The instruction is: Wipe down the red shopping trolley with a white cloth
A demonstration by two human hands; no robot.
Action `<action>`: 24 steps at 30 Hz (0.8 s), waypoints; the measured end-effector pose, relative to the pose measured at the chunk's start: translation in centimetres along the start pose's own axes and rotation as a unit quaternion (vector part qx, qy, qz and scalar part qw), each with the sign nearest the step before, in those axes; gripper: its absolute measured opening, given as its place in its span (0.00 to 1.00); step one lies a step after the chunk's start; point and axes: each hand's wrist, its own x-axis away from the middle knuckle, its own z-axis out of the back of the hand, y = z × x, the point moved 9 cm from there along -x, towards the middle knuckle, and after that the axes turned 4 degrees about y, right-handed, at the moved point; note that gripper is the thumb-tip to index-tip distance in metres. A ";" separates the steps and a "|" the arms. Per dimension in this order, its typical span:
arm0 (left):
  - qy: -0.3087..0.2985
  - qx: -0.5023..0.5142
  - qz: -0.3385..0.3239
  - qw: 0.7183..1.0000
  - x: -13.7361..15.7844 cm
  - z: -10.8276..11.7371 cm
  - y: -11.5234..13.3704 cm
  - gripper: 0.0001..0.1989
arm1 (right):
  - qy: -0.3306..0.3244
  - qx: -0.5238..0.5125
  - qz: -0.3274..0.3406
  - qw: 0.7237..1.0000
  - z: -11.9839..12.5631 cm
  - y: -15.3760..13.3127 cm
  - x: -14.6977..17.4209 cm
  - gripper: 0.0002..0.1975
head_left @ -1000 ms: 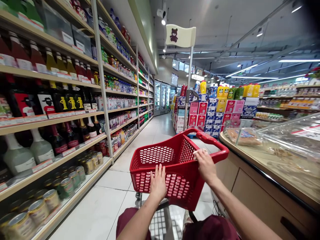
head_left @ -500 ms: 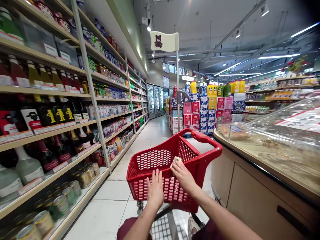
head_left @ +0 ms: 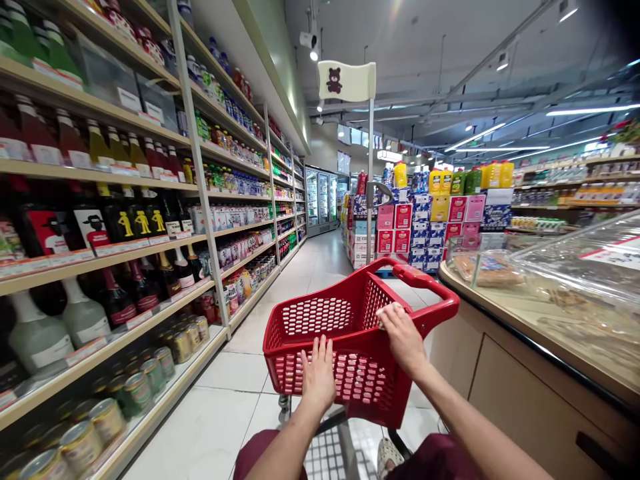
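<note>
A red plastic shopping cart (head_left: 310,317) with a perforated basket stands sideways right in front of me. My left hand (head_left: 319,377) is flat on the near side of the basket, fingers stretched out, holding nothing. At the upper rim near the handle, my right hand (head_left: 403,337) curls over a small whitish cloth (head_left: 381,312); only an edge of it shows past the fingers. The cart's red handle (head_left: 425,280) is to the right of that hand. A pole with a cream bear sign (head_left: 347,80) rises behind the cart.
Shelves of bottles and cans (head_left: 145,293) line the left side. At the right is a wooden counter (head_left: 525,373) with clear covers over packaged food. Stacked drink cartons (head_left: 420,227) stand beyond the cart, and glass-door coolers (head_left: 320,193) are farther back.
My right hand has slid right along the basket rim toward the handle with the cloth. My left hand stays on the basket side. The whole view has shifted a little.
</note>
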 end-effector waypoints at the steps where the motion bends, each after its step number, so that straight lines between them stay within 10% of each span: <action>1: 0.005 0.000 0.004 1.000 0.0 0.0 0.0 0.40 | 0.006 0.008 -0.012 1.000 0.2 0.4 0.0 0.21; 7: 0.011 0.001 -0.005 1.000 0.1 0.3 0.2 0.39 | 0.015 -0.038 0.104 0.994 -0.7 -4.3 0.6 0.20; 12: 0.018 0.022 -0.002 1.000 0.3 0.6 0.4 0.37 | 0.014 0.000 0.008 1.000 -0.9 -2.9 0.2 0.20; 16: 0.011 0.024 -0.004 1.000 0.3 0.5 -0.1 0.37 | 0.013 -0.042 0.096 0.994 -1.6 -6.0 0.7 0.20; 24: -0.004 0.014 0.059 0.998 0.4 0.0 -4.1 0.42 | 0.008 -0.005 0.029 1.000 -1.3 -2.4 0.7 0.20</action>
